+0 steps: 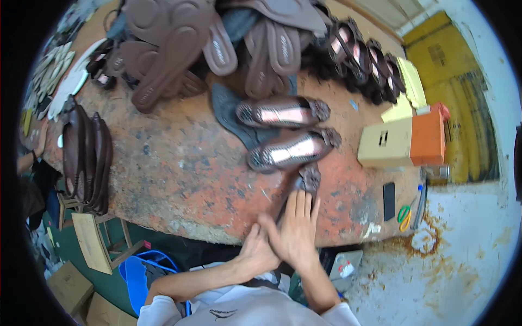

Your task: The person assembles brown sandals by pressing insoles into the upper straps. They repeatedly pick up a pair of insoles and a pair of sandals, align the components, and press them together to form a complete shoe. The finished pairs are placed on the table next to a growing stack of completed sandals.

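A dark brown flat shoe (309, 176) with a rosette on its toe lies at the table's near edge, toe pointing away from me. My right hand (296, 228) reaches into its opening, fingers straight and close together, thumb out to the left. At the heel end, my left hand (258, 251) is closed against the shoe, its fingertips partly hidden behind the right hand. Just beyond are two matching shoes, a nearer one (293, 151) and a farther one (283, 113), lying sideways with pale shiny insoles. A dark grey sheet (229, 111) is partly under them.
Brown insoles (179, 54) are heaped at the back. More shoes (359, 54) line the back right; brown shoe pieces (87, 157) stand at left. A cream-and-orange box (386, 144), a black phone (389, 201) and scissors (404, 216) lie right. A blue chair (136, 277) stands below left.
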Tool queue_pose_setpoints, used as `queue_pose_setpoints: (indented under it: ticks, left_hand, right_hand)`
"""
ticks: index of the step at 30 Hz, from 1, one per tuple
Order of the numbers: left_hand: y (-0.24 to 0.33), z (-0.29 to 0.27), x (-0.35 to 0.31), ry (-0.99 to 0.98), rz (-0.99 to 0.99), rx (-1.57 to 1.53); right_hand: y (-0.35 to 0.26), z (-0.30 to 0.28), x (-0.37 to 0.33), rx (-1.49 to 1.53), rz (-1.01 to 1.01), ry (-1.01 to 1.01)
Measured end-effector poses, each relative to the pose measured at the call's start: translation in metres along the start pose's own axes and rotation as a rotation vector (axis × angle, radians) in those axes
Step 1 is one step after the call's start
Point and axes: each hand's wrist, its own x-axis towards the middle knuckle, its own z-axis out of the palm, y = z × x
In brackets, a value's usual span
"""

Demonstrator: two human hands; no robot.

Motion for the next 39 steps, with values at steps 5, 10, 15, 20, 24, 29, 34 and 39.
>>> queue_pose_setpoints:
  ticks: [5,10,15,20,24,29,34,39]
  left_hand:
    - [0.006,-0.025,0.01,-0.131,0.013,-0.006]
    - [0.003,-0.007,0.004,0.097,0.068,-0.012]
    - [-0.016,-0.061,-0.044,0.434,0.164,-0.247]
    - [-0.063,-0.134,-0.136,0.354,-0.054,0.199]
    - [-0.109,-0.188,-0.17,0.41,-0.368,0.349]
    - [-0.114,-0.214,-0.177,0.275,-0.681,0.76]
    - [-0.04,-0.245,-0.141,0.262,-0.794,0.279]
    - [-0.07,-0.261,-0.029,0.824,-0.261,0.193]
  right_hand:
    - [0.002,-0.004,0.01,-0.034,0.108,-0.15]
    - [0.015,0.016,0.033,-0.144,0.164,-0.105]
    - [-0.027,-0.057,0.002,0.146,-0.258,-0.328]
    - [-0.097,-0.084,0.09,0.357,-0.775,0.231]
    - [-0.159,-0.049,0.225,-0.072,-0.954,0.526]
    - [-0.165,-0.039,0.288,-0.354,-1.042,0.684]
    - [-0.151,-0.034,0.253,-0.255,-1.078,0.716]
    - [-0.133,-0.062,0.2,-0.071,-0.949,0.453]
